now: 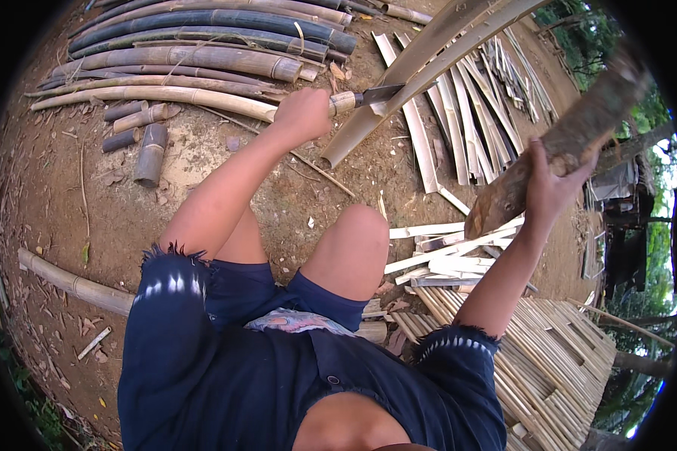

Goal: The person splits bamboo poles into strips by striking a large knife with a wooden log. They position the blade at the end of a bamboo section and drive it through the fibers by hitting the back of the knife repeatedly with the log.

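Note:
My left hand [305,116] is closed round the pale handle of a machete [344,103]. Its dark blade lies at a long bamboo pole [429,69], which is split lengthwise and slants from the ground up to the upper right. The blade seems to sit in the split; how deep, I cannot tell. In my right hand [553,184] is a thick wooden log [508,197], gripped about its middle and held up to the right of the bamboo. The far end of the log is blurred.
Whole bamboo poles [203,56] lie stacked at the upper left, with short cut pieces [152,154] below them. Split bamboo strips [459,128] cover the ground to the right. A slatted bamboo platform [534,361] is at the lower right. Another pole [75,284] lies left.

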### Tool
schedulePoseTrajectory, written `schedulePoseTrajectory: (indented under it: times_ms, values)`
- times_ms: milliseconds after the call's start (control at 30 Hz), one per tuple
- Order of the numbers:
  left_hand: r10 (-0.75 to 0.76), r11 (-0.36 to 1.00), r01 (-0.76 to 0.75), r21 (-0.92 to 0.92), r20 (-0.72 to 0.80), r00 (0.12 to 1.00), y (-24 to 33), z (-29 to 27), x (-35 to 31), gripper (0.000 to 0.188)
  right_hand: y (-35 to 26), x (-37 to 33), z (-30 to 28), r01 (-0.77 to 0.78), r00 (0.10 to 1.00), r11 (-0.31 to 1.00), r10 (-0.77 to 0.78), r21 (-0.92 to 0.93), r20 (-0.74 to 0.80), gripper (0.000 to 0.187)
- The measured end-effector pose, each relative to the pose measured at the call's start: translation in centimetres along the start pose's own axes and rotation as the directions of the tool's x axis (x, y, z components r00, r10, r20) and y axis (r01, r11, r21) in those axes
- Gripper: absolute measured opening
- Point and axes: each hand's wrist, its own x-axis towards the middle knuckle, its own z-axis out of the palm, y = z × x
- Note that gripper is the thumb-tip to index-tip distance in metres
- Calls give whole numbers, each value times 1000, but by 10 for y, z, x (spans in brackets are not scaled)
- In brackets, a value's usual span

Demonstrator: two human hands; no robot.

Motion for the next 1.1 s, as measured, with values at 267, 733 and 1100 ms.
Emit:
schedulePoseTrajectory:
  times_ms: [267, 733, 1100]
  values:
    - [-26, 999, 27, -23, 34, 999, 5, 14, 9, 32, 63, -95, 99, 15, 603, 856, 404, -517, 687, 107]
    - [-17, 1000, 20, -9, 215, 976, -55, 120, 31, 42, 117, -181, 137, -287, 479, 850, 527, -442, 702, 117]
    - [193, 969, -138, -206, 277, 941, -96, 114, 47, 50, 151, -236, 181, -443, 631, 873, 465, -204, 622, 108]
